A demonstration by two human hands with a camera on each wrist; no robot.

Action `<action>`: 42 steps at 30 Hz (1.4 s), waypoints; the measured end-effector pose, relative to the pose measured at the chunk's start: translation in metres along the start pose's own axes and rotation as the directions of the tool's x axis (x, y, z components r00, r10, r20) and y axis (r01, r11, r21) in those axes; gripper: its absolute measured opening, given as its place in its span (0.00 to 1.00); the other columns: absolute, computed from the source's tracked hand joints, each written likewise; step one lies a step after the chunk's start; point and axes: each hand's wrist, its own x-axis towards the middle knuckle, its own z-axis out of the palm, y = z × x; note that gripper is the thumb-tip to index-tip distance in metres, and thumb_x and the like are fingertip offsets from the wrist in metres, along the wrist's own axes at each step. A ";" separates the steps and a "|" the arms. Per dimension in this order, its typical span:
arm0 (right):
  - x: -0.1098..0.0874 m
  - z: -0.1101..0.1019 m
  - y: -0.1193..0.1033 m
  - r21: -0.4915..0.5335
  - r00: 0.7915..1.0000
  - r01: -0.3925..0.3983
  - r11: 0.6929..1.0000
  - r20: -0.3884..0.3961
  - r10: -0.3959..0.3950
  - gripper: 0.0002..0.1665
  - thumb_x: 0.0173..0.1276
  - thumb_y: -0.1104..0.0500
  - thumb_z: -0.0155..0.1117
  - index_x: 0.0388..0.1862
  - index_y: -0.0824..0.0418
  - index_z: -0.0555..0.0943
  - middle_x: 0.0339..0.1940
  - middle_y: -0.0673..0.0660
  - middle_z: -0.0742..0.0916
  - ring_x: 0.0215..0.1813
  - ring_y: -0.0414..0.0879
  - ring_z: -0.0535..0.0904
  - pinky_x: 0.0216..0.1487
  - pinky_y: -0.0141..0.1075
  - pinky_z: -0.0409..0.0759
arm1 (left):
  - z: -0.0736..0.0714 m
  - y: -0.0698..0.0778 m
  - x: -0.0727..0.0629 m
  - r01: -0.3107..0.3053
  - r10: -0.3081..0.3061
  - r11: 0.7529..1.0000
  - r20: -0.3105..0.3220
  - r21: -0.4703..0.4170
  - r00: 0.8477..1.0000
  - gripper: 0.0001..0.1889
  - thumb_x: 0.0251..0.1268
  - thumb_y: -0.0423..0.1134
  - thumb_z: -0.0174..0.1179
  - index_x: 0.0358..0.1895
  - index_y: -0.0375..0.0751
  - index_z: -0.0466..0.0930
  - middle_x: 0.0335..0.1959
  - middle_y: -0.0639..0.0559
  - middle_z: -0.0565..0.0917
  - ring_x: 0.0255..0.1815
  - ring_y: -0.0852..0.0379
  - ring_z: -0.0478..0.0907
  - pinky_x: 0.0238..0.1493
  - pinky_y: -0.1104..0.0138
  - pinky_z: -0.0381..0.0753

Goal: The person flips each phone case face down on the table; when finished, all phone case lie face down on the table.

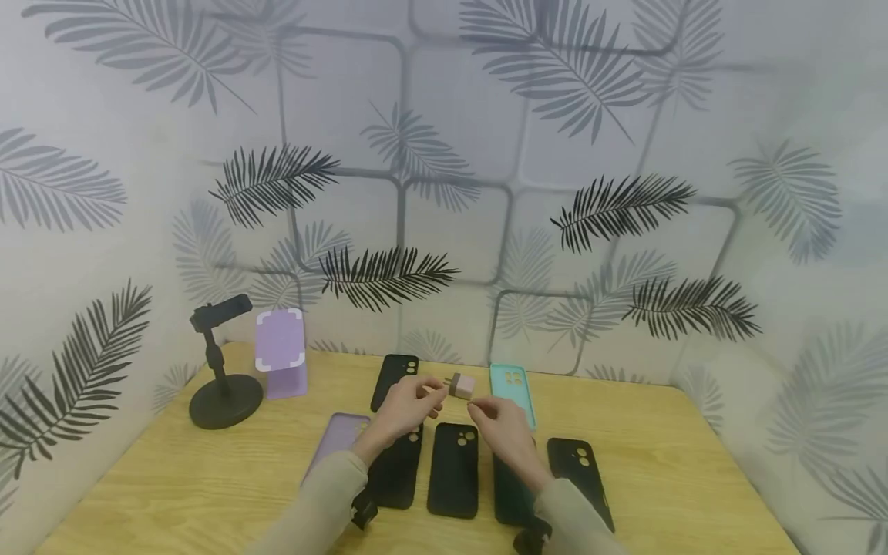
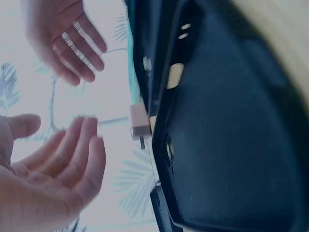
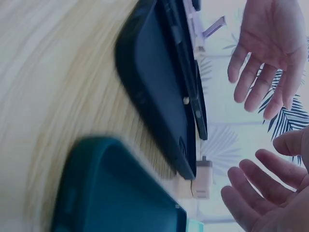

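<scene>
Both hands are held above a group of phone cases, fingers loosely bent and nothing in them. My left hand [image 1: 404, 407] is over a black phone case [image 1: 397, 479], beside a lilac one [image 1: 340, 432]. Over a dark green phone case [image 3: 120, 193] and near a turquoise one [image 1: 509, 385] is my right hand [image 1: 505, 428]. Between the hands, farther back, lies a pale pink charger plug [image 1: 463, 385] with a dark end and prongs. Another black case [image 1: 453, 474] lies below the gap between the hands. In the left wrist view the palms face each other, apart.
More black phone cases lie at the back [image 1: 388, 376] and on the right [image 1: 579, 472]. At the left of the wooden table [image 1: 139, 493] stand a black phone stand [image 1: 220, 385] and a lilac stand [image 1: 280, 343]. A leaf-patterned wall covering [image 1: 458, 223] rises behind the table.
</scene>
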 end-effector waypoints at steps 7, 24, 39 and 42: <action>0.008 0.013 -0.003 0.301 0.989 -0.123 0.945 0.114 0.093 0.16 0.73 0.57 0.60 0.49 0.68 0.84 0.45 0.63 0.89 0.46 0.51 0.86 0.47 0.43 0.86 | -0.018 -0.010 0.009 0.031 -0.022 0.994 0.080 -0.105 0.997 0.16 0.74 0.46 0.55 0.54 0.40 0.80 0.40 0.40 0.87 0.38 0.51 0.86 0.43 0.53 0.86; 0.040 0.037 -0.002 0.489 0.950 -0.216 0.845 0.306 0.066 0.20 0.72 0.66 0.57 0.58 0.77 0.76 0.60 0.74 0.79 0.57 0.61 0.81 0.55 0.42 0.84 | -0.053 -0.041 0.027 0.150 -0.144 0.983 0.057 -0.106 0.988 0.14 0.68 0.33 0.60 0.55 0.34 0.79 0.44 0.38 0.85 0.43 0.41 0.85 0.44 0.53 0.86; 0.065 0.058 -0.003 0.395 0.853 -0.254 0.883 0.521 0.012 0.22 0.71 0.73 0.52 0.62 0.74 0.75 0.63 0.71 0.79 0.63 0.60 0.78 0.60 0.44 0.81 | -0.076 -0.065 0.034 0.301 -0.297 0.940 0.052 -0.161 0.954 0.20 0.70 0.25 0.51 0.63 0.23 0.69 0.63 0.26 0.72 0.64 0.35 0.72 0.63 0.51 0.77; 0.065 0.060 -0.005 0.359 0.835 -0.238 0.903 0.551 0.001 0.24 0.70 0.76 0.47 0.64 0.73 0.74 0.64 0.70 0.78 0.65 0.60 0.76 0.62 0.45 0.80 | -0.078 -0.070 0.035 0.330 -0.323 0.931 0.066 -0.159 0.944 0.22 0.68 0.24 0.51 0.64 0.21 0.68 0.64 0.26 0.71 0.65 0.35 0.71 0.64 0.50 0.76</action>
